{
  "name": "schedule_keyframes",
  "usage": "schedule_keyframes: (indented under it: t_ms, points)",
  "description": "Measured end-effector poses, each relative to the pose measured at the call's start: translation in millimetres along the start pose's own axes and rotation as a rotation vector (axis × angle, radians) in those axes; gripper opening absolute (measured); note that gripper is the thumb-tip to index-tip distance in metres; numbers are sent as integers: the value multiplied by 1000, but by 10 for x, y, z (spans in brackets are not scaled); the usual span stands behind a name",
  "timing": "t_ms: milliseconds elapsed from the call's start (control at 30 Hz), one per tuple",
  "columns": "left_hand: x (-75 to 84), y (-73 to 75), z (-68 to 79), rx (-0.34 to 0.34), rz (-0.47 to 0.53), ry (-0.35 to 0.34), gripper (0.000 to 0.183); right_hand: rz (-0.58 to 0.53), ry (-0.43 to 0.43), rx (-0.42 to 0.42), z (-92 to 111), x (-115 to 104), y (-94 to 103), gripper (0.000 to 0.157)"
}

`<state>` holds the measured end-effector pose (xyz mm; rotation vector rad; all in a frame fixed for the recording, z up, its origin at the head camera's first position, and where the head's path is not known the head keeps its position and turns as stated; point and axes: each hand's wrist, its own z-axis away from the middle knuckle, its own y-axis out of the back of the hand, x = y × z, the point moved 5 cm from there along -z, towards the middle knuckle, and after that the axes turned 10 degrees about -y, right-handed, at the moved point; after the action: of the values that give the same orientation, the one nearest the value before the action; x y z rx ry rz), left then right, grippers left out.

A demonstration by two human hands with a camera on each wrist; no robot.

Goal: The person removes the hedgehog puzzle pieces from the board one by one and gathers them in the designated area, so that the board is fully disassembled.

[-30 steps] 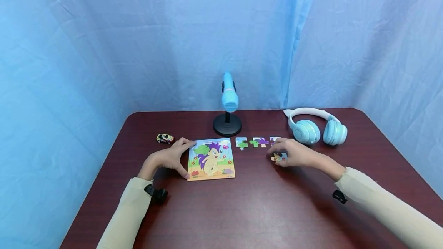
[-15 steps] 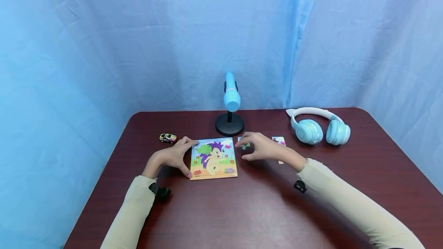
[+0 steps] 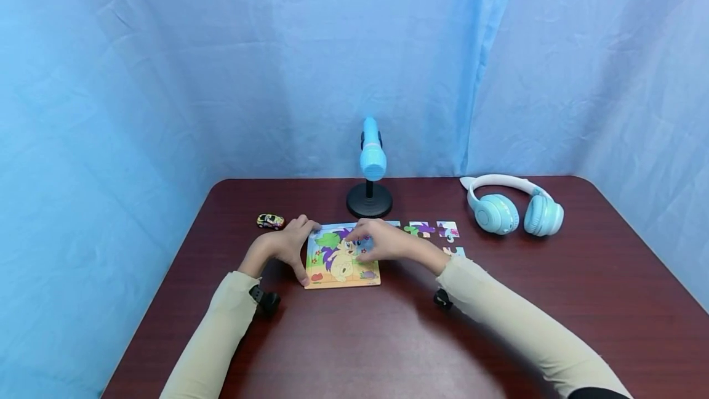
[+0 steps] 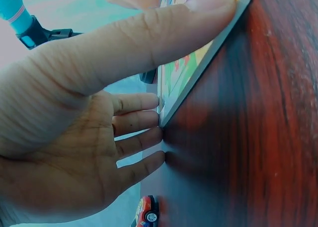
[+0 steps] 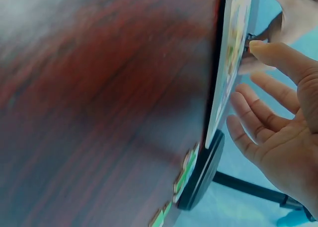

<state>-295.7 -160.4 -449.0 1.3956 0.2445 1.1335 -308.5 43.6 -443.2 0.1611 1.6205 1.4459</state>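
Observation:
A square picture puzzle board (image 3: 332,284), printed with a purple-spined hedgehog, lies flat on the dark table. My left hand (image 3: 285,245) spans its left side, thumb on the near corner and fingertips at the far one. In the left wrist view the thumb (image 4: 149,43) stretches across the board's edge (image 4: 203,65), and the other fingers are nearly straight. Over the board's right half is my right hand (image 3: 388,242), partly covering the picture. Its fingers bend loosely in the right wrist view, thumb (image 5: 283,58) apart from them, with nothing visible between.
Several loose puzzle pieces (image 3: 422,228) lie right of the board, some partly behind the right hand and forearm. A blue microphone (image 3: 373,162) on a black stand (image 3: 369,202) is behind the board. Cat-eared headphones (image 3: 498,213) sit at back right, a toy car (image 3: 270,221) at left.
My right hand has moved left, from the loose pieces on the right to over the board, uncovering several pieces. The left hand stays at the board's left side.

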Motion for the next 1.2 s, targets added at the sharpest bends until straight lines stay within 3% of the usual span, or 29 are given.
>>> schedule_keyframes:
  t_ms: [367,600,967,1200]
  points:
    - [-8,-6,-9,-6,-4,16,116,22,-11,-14,-124,-69,-148,40]
    - [-15,-5,-1,-16,0,26,117,13,-1,-22,-150,-80,-150,39]
    - [-9,5,4,-22,5,16,115,37,75,-102,-165,-186,-113,38]
    - [-18,-5,2,-14,7,12,115,77,59,-108,-171,-241,-111,32]
